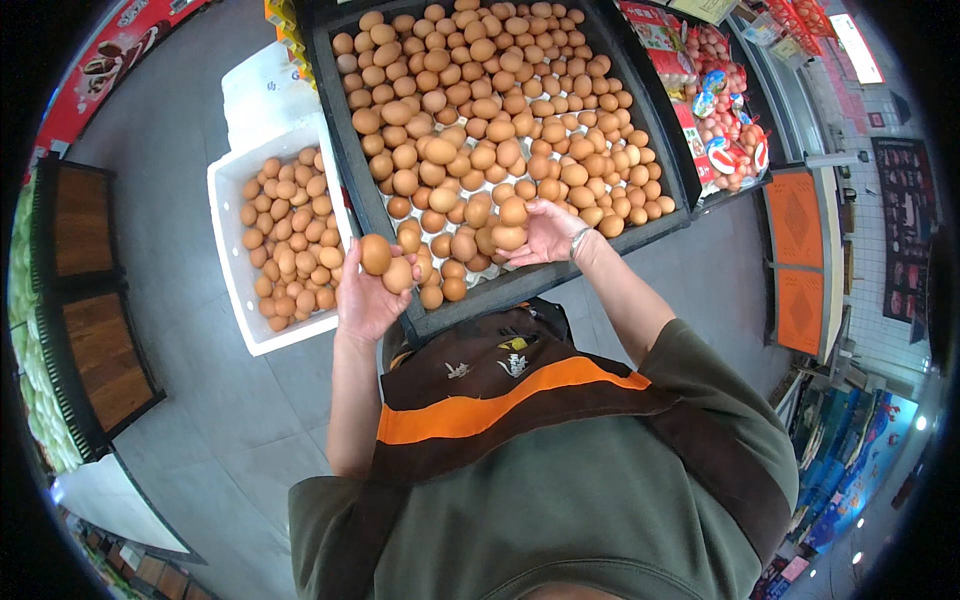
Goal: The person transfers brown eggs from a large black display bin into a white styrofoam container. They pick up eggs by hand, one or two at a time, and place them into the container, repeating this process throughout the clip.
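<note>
My left hand (373, 291), palm up, holds two brown eggs (376, 255) at the front left corner of a black display bin (487, 295). My right hand (546, 234) is curled around two more brown eggs (510, 237) over the bin's front part. Many loose brown eggs (480, 109) fill the bin, piled on pale egg trays (484, 276) that show between them. Left of the bin, a white foam box (259, 343) holds many brown eggs (289, 225).
A white foam lid (259, 94) lies behind the foam box. To the right of the bin, netted bags of eggs (724, 127) fill another black bin. Orange panels (797, 217) stand farther right, and wooden-fronted stands (86, 217) at the left. Grey tiled floor runs between them.
</note>
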Motion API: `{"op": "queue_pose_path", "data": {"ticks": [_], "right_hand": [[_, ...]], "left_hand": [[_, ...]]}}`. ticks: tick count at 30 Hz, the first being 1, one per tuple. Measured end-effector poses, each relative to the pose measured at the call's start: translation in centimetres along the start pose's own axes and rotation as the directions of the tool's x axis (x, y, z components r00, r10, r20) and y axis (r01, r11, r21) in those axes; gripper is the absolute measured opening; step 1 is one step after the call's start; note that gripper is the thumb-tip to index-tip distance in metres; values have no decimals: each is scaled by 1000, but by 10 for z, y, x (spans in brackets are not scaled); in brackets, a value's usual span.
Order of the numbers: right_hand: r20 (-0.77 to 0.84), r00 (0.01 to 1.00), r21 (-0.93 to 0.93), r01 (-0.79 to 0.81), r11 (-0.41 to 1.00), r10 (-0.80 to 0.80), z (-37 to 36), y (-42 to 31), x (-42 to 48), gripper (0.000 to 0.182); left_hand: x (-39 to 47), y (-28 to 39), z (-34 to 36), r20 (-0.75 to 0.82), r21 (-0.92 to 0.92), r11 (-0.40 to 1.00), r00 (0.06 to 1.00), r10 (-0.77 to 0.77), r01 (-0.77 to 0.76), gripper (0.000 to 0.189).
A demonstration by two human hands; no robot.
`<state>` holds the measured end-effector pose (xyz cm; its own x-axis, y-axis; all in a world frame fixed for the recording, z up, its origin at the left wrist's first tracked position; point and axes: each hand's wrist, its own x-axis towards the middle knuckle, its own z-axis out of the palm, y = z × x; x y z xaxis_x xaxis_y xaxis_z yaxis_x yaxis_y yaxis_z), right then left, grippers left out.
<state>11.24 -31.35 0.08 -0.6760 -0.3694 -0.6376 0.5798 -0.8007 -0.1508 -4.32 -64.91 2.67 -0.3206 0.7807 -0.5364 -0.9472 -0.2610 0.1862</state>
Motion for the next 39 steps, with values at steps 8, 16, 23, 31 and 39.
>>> {"op": "queue_pose_path", "data": {"ticks": [8,16,23,31,39], "right_hand": [[92,992,284,59,957,-89,7,-15,25,67],[65,995,-431,95,897,-74,126,-24,92,44],[101,972,-988,72,-139,-212,244,10,268,42],[-97,976,-787,-197,-585,-197,244,35,389,59],[-233,956,-712,-292,-639,-177,211,46,445,66]], "left_hand": [[28,-16,14,52,-89,994,997,-51,56,67],[-19,32,-54,-183,34,942,925,333,-333,62],[-35,105,-137,-573,709,703,544,613,-45,65],[19,163,-203,-340,888,173,356,870,427,85],[76,174,-199,-508,750,298,224,832,591,78]]}}
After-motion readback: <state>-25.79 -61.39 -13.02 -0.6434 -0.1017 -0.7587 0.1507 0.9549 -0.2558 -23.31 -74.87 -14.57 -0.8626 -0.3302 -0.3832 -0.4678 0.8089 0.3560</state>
